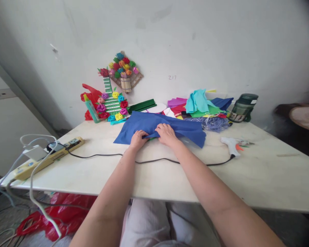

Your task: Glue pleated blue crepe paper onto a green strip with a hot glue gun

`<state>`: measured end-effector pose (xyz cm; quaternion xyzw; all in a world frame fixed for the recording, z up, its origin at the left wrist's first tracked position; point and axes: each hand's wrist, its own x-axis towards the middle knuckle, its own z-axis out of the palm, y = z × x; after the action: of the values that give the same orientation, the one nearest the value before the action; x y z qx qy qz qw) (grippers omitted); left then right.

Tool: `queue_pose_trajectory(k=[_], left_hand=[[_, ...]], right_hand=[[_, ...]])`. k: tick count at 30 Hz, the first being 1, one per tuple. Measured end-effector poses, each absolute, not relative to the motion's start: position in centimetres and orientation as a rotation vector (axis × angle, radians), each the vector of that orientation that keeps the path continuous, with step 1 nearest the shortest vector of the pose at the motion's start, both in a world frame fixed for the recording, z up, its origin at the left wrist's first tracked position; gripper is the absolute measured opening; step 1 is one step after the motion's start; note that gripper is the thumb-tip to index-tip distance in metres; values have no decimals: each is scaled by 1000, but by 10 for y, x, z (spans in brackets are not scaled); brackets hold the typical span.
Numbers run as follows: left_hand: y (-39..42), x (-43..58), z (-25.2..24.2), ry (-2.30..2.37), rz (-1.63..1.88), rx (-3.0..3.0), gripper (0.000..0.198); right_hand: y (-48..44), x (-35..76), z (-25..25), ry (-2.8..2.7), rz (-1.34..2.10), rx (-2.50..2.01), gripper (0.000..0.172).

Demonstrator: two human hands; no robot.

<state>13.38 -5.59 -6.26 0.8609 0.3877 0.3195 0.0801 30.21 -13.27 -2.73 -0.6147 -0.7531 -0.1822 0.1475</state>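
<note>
A wide blue sheet (141, 120), paper or thin fabric, lies across the far middle of the table, its surface creased. My left hand (138, 139) has its fingers closed on the sheet's near edge. Just to the right, my right hand (166, 134) pinches the same edge, with the fingers bent over the sheet. A strip of something green (151, 139) peeks out under the edge between the hands; most of it is hidden. Some clear plastic shows below the sheet, right of my right hand.
A hot glue gun (230, 145) lies on the right; its black cord (164, 159) crosses the table before my hands to a power strip (51, 157). Behind are a paper-flower guitar (112, 103), glue bottle (91, 109), coloured sheets (199, 102) and a dark bottle (243, 109).
</note>
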Motion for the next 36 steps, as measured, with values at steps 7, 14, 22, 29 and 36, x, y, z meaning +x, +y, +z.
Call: queue_pose_trajectory(k=[7,14,22,29,36], left_hand=[[-58,134,-58,1194,911,2542,11],[-58,134,-60,1228,886,2553,17],[-59,135,-56,1232,806,2540,16],[-57,135,-59,1219,800,2576,16],[-55,135,-62,1204,824,2591,21]], right_hand=[[-132,313,-23,-2180,-543,-1897,21],[-131,313,-23,-2200,-308,-2034,24],[-131,316,-23,-2233,-266,-2063,25],[-134,318,-20,-2203,-291,-2048,23],[-135,327,-11,-2064,-209,-2018,35]])
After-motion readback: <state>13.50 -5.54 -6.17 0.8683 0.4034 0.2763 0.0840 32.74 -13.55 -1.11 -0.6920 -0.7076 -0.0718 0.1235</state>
